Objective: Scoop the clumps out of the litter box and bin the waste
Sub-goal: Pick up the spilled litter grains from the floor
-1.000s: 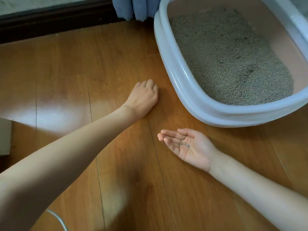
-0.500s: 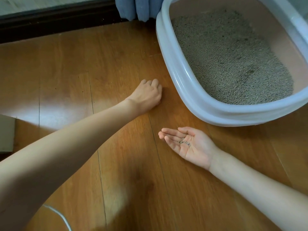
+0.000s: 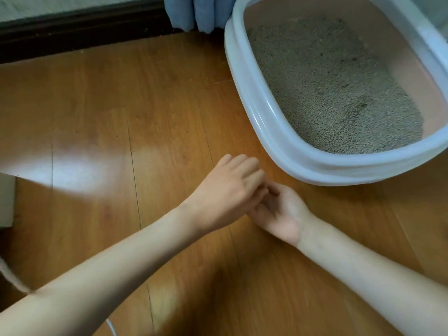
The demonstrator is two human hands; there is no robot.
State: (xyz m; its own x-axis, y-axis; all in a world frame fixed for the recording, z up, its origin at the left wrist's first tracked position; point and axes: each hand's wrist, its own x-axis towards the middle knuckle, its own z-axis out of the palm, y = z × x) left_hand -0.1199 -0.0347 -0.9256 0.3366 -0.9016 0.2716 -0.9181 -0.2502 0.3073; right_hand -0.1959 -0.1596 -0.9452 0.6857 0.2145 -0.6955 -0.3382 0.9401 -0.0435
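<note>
- Head view: litter box [image 3: 252, 98] sits at 2 o'clock on the floor [image 3: 97, 117], litter [image 3: 327, 93] still inside.
- Left hand [image 3: 230, 187], fingers bunched, can't tell around what, hangs over the cupped, relaxed right hand [image 3: 281, 214].
- Litter's light, loose and crumbly I'd guess, so scoop under clumps, don't pinch.
</note>
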